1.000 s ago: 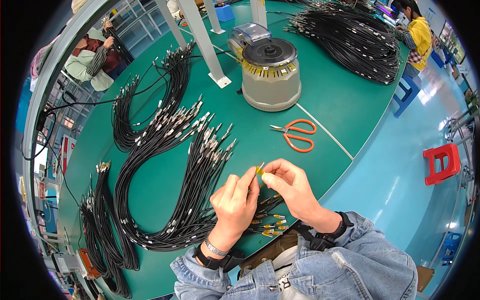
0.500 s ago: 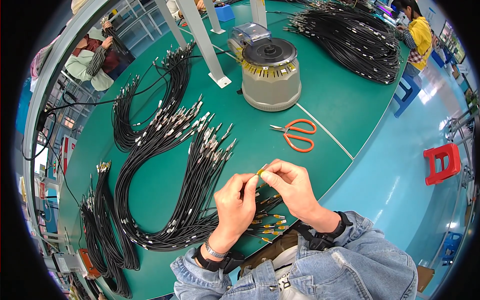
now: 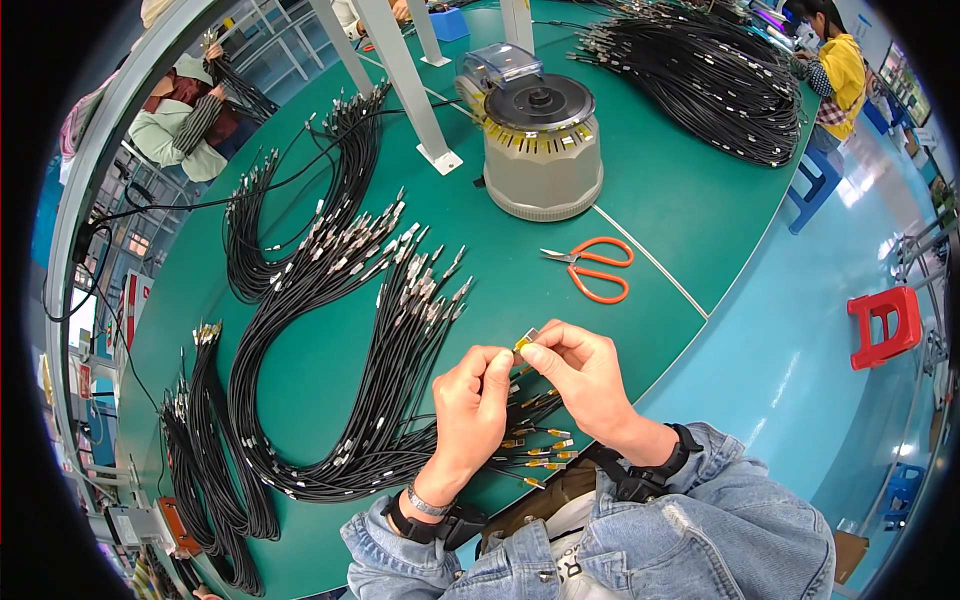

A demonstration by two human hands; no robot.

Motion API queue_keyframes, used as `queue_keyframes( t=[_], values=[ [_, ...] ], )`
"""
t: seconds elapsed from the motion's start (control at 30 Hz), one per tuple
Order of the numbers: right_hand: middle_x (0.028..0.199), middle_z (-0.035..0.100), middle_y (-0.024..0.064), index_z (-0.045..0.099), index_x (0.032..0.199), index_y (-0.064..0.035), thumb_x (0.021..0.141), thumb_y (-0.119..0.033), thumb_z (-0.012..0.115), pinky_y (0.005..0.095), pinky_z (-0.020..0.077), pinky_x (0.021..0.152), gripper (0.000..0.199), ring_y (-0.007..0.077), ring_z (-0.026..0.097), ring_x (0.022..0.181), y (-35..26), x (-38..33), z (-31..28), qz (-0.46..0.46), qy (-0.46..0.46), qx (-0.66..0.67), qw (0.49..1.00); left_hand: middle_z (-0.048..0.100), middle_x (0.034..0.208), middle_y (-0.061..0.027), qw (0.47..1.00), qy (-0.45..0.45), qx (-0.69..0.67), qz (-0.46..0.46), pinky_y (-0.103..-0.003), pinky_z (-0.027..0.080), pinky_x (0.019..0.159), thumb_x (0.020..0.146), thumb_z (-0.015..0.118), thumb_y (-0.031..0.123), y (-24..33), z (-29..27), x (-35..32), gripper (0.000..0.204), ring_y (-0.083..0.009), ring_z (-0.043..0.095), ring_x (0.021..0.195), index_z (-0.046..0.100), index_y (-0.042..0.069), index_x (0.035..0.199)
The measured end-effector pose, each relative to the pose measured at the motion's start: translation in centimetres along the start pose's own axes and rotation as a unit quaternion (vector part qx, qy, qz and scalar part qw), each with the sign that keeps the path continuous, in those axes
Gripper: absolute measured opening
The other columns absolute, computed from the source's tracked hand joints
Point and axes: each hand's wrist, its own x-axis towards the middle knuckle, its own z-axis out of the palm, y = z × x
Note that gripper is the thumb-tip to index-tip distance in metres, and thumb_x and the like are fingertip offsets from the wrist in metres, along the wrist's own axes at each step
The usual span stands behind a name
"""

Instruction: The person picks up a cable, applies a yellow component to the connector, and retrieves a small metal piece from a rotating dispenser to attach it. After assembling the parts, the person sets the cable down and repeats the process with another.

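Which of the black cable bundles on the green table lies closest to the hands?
The S-shaped bundle left of the left hand; its lower loop ends beside that wrist. The other bundles lie farther left or far up the table.

Green counter [image 3: 690, 215], curved edge, a thin pale line running across its surface. Landmark: round grey machine [image 3: 541, 150] with a dark top disc, standing on the counter. Orange-handled scissors [image 3: 593, 268] lie just nearer than the machine, blades pointing left. Left of the machine and nearer: several looped bundles of black cables [image 3: 330, 330] with metal end fittings, fanned side by side. Behind and right of the machine: a large heap of black cables [image 3: 700, 75]. White frame post foot [image 3: 440, 160] just left of the machine.
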Motion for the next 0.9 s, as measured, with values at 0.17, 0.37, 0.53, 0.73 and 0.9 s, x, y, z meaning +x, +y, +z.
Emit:
queue_keyframes(
  t=[0.17, 0.37, 0.53, 0.73, 0.9],
  values=[
    [0.081, 0.058, 0.0032, 0.061, 0.085, 0.0034, 0.086, -0.009, 0.061, 0.0225, 0.0441, 0.069, 0.012, 0.0081, 0.053, 0.074, 0.4, 0.1, 0.3, -0.020, -0.001, 0.014, 1.000, 0.044, 0.052, 0.0031, 0.984, -0.055, -0.151, -0.070, -0.018, 0.028, 0.037, 0.095, 0.047, 0.017, 0.0, -0.4, 0.1, 0.023, -0.0031, 0.036, 0.041, 0.058, -0.001, 0.083],
    [0.084, 0.056, 0.0039, 0.059, 0.086, 0.0034, 0.086, -0.007, 0.061, 0.0246, 0.0452, 0.073, 0.011, 0.0106, 0.055, 0.078, 0.8, 0.4, 0.8, -0.046, -0.019, 0.026, 0.998, 0.043, 0.050, 0.0021, 0.970, -0.095, -0.201, -0.098, -0.019, 0.028, 0.036, 0.096, 0.044, 0.020, 0.2, -1.0, 0.3, 0.028, -0.0043, 0.036, 0.039, 0.055, 0.000, 0.081],
    [0.084, 0.056, 0.0028, 0.060, 0.087, 0.0025, 0.086, -0.009, 0.061, 0.0237, 0.0438, 0.074, 0.012, 0.0093, 0.053, 0.080, 0.4, 1.0, 1.0, -0.021, -0.057, 0.064, 0.996, 0.042, 0.049, 0.0014, 0.948, -0.144, -0.263, -0.109, -0.019, 0.027, 0.035, 0.097, 0.042, 0.024, -0.3, -1.7, 0.4, 0.031, -0.0053, 0.034, 0.037, 0.054, 0.000, 0.081],
    [0.087, 0.054, 0.0045, 0.058, 0.090, 0.0016, 0.087, -0.009, 0.059, 0.0247, 0.0439, 0.072, 0.011, 0.0117, 0.052, 0.079, 0.7, 1.7, 0.7, 0.036, -0.110, 0.114, 0.987, 0.040, 0.049, 0.0023, 0.904, -0.193, -0.352, -0.145, -0.019, 0.025, 0.035, 0.097, 0.042, 0.027, -0.9, -2.3, 0.7, 0.034, -0.0051, 0.031, 0.036, 0.054, 0.001, 0.080],
    [0.087, 0.055, 0.0041, 0.060, 0.090, 0.0019, 0.088, -0.009, 0.058, 0.0254, 0.0437, 0.074, 0.012, 0.0116, 0.052, 0.079, 1.0, 2.1, 0.1, 0.045, -0.133, 0.112, 0.984, 0.037, 0.047, 0.0030, 0.868, -0.224, -0.414, -0.159, -0.019, 0.023, 0.034, 0.097, 0.042, 0.030, -2.0, -2.5, 1.1, 0.035, -0.0049, 0.028, 0.036, 0.053, 0.002, 0.079]
  ],
)
